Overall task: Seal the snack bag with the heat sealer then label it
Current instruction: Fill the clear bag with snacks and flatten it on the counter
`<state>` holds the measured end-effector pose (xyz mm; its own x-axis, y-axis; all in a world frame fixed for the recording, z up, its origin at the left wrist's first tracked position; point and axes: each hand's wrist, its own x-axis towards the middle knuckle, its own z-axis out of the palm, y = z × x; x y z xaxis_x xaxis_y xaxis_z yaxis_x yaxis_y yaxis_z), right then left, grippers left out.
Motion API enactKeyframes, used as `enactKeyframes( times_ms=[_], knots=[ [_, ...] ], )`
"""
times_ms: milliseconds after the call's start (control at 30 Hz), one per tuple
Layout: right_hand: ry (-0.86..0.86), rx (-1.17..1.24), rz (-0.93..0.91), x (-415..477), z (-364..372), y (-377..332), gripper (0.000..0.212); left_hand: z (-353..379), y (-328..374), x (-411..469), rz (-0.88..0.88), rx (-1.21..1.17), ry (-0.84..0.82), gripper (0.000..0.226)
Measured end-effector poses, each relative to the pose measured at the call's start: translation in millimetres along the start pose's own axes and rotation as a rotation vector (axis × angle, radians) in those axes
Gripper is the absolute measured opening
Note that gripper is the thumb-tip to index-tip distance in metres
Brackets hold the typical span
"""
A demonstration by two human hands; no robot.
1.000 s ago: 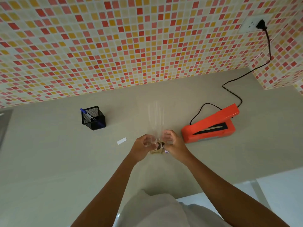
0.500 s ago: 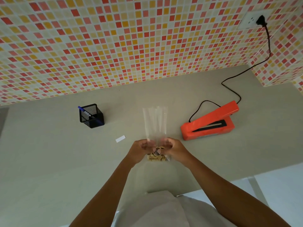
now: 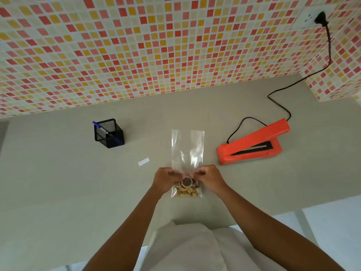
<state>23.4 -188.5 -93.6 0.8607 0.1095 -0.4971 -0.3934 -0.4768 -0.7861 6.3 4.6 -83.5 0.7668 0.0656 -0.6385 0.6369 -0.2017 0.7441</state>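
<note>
Glossy clear snack bag [image 3: 187, 151], pinched.
My left hand [image 3: 166, 179] and right hand [image 3: 210, 178] fingers [image 3: 197, 173] pinch its crinkled film; wedge-shaped orange heat sealer [image 3: 252, 146] at 2 o'clock, smooth desk [image 3: 212, 141] between.

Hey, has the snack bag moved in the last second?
Yes. Against the white label, the snack bag has shifted toward the person: its filled end was almost level with the label and now lies clearly nearer.
</note>
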Motion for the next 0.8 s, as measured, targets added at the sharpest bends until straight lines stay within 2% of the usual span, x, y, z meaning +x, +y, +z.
enactKeyframes(
  times_ms=[100, 233, 333, 400, 500, 633, 800],
  knots=[
    [0.008, -0.076, -0.017, 2.4, 3.5, -1.0, 0.007, 2.9, -1.4, 2.5, -0.022, 0.16, 0.086, 0.024],
    [-0.002, -0.168, -0.032, 4.0, 8.4, 0.8, 0.009, 3.9, 2.1, -0.9, -0.034, 0.316, 0.17, 0.016],
    [-0.008, -0.218, -0.01, 5.0, 9.8, -0.4, 0.003, 2.4, -0.1, -0.7, -0.046, 0.432, 0.232, 0.037],
    [-0.013, -0.265, 0.006, 5.2, 9.2, -1.8, 0.016, 0.7, -2.0, 0.4, -0.062, 0.471, 0.217, 0.045],
    [0.008, -0.347, 0.035, 5.2, 10.3, 0.6, 0.038, -3.3, -6.9, 1.2, -0.078, 0.513, 0.18, 0.041],
    [0.019, -0.391, 0.081, 5.4, 14.7, 2.7, 0.034, -4.3, -10.1, 0.6, -0.106, 0.561, 0.206, 0.041],
    [0.111, -0.444, 0.126, -2.0, 17.2, 1.7, 0.045, -0.9, -5.3, -7.9, -0.083, 0.624, 0.261, 0.048]
  ],
)
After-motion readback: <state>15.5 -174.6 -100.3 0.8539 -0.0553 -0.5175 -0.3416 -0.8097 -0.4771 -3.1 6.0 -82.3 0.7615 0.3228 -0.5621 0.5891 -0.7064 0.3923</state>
